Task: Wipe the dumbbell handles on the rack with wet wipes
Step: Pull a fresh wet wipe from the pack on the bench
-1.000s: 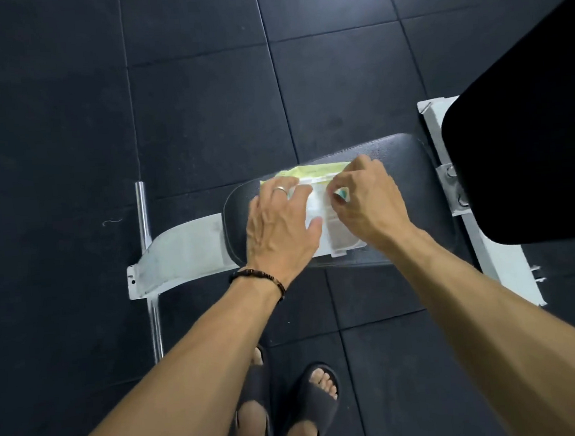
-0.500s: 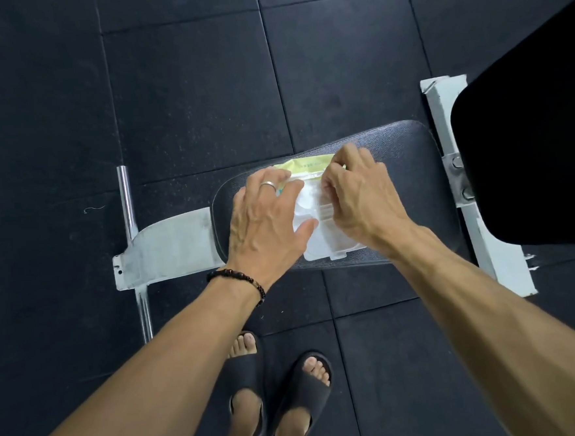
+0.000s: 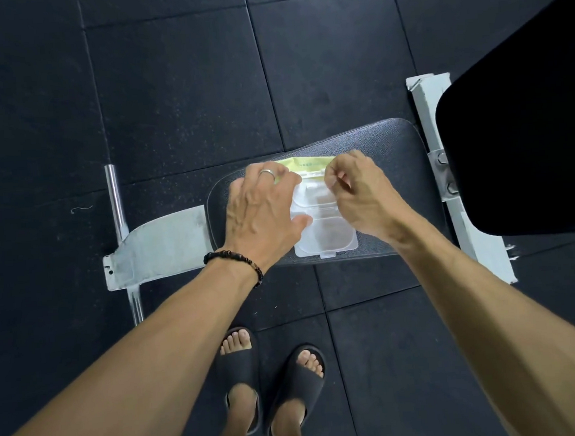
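A wet wipes pack (image 3: 324,230), white with a yellow-green far end, lies on the black bench seat (image 3: 386,142). Its clear plastic lid is flipped open toward me. My left hand (image 3: 262,212) lies flat on the pack's left side and presses it down, thumb at the lid hinge. My right hand (image 3: 363,195) is curled at the pack's far right, thumb and forefinger pinched together at the opening. What they pinch is too small to tell. No dumbbell and no rack are in view.
The bench's black backrest pad (image 3: 528,133) rises at the right on a white frame (image 3: 428,106). A white foot plate (image 3: 159,247) and a chrome bar (image 3: 116,202) sit left of the seat. My sandalled feet (image 3: 273,382) stand on dark rubber floor tiles.
My left hand has slid left off the lid, so the open lid shows fully. My right fingers have gone from lying on the pack to a pinch at its far edge.
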Demonstrator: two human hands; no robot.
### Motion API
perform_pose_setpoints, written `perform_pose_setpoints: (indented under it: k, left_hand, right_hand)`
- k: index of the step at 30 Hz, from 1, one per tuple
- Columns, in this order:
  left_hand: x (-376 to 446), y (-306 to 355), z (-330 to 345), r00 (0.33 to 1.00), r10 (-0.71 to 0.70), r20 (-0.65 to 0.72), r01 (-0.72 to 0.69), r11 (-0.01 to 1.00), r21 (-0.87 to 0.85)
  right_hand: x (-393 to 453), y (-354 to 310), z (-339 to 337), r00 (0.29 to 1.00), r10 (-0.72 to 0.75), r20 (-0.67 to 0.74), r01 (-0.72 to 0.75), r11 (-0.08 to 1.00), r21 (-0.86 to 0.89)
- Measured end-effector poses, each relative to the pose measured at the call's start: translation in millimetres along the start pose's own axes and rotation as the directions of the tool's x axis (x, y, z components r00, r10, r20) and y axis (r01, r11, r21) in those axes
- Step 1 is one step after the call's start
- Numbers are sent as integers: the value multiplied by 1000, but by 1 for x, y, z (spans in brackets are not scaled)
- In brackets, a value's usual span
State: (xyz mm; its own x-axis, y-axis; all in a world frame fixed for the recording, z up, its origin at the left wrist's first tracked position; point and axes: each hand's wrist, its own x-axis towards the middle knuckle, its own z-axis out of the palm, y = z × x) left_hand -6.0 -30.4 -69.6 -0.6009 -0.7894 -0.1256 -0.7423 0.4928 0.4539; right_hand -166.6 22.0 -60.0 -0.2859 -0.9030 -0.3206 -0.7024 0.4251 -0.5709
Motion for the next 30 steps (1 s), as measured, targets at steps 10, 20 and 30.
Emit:
perform_pose_setpoints:
  k: [10,20,30]
  left_hand:
    - [1,-5,4,999,30,-35,-31,999,-17]
    - [0,-9,4,999,30,-37,-30,999,-17]
    - [6,-7,0,999,31,36,-30,999,-16]
  right_hand:
    - [-3,-9,9,997,-61,-52,52,986,-157]
    - [-9,-1,6,999,19,-50,-11,988,157]
    - [-4,-5,-5,996,81,-32,-70,964,257]
